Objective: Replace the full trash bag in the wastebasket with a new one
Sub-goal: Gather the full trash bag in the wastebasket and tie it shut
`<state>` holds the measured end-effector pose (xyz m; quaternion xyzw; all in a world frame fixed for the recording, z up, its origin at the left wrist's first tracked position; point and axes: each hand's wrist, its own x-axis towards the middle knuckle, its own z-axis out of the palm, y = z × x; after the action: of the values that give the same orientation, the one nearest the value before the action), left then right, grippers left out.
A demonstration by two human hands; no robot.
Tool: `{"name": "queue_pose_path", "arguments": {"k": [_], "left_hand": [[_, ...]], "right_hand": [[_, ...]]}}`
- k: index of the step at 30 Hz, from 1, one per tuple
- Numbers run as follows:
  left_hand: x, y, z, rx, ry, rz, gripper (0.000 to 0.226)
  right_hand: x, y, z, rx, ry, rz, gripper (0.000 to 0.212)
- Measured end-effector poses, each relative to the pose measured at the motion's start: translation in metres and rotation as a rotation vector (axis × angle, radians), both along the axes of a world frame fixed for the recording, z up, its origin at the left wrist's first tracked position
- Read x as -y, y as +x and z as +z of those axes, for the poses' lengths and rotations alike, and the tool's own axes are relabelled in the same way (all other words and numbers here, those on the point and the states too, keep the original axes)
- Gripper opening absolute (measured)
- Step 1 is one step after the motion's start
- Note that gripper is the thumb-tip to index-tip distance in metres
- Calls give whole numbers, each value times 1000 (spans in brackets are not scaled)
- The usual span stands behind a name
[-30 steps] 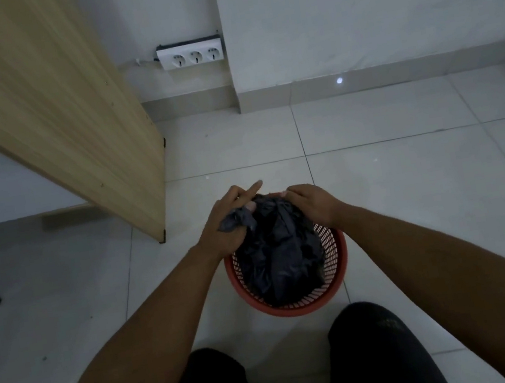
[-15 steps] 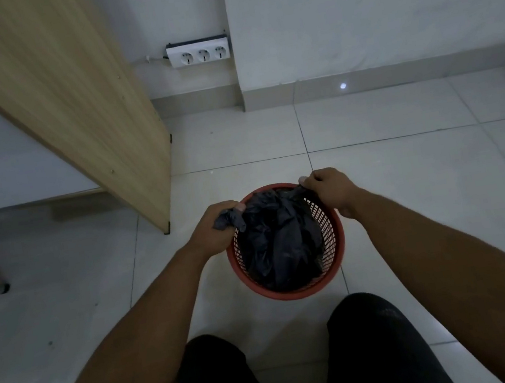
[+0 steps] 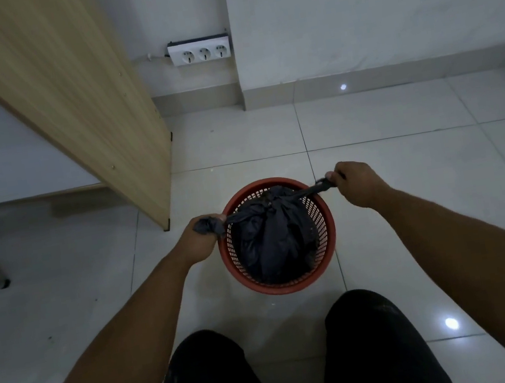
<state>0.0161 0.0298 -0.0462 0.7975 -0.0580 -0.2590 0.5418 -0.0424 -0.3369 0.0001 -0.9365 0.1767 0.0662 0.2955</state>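
Sitting in the middle of the white tiled floor (image 3: 409,186), a round red plastic wastebasket (image 3: 329,265) with lattice walls serves as the landmark. Inside this wastebasket lies the full black plastic trash bag (image 3: 272,241), with its top gathered into a knot near the far side of the rim. Two twisted ends of the bag go out from the knot, one to each side, and both look stretched tight. The left hand (image 3: 201,239) is just beside the left rim of the wastebasket and is closed as a fist around the left end, a small bunch of plastic sticking out of it. The right hand (image 3: 357,183) is past the far right rim of the wastebasket, a little higher, and its fingers pinch the right end firmly. On the near side of the wastebasket are the person's knees in dark trousers (image 3: 367,338). Far-left of the wastebasket stands a light wooden panel (image 3: 63,89) of a piece of furniture. Beyond the wastebasket, on the white wall, is a white triple socket strip (image 3: 199,52).
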Motion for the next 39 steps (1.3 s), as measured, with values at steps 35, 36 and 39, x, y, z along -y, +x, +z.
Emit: {"name": "queue_pose_path", "arguments": {"k": [35,36,39], "left_hand": [[88,4,43,-338,-78,274,30],[87,7,43,-357,-76,282,29],[85,13,51,-412,-107,156,22]], "right_hand": [[-74,33,-21,48,803,-563,22],[-78,32,-14,63,754,-544,20],[-92,27,7,103,715,-378,15]]}}
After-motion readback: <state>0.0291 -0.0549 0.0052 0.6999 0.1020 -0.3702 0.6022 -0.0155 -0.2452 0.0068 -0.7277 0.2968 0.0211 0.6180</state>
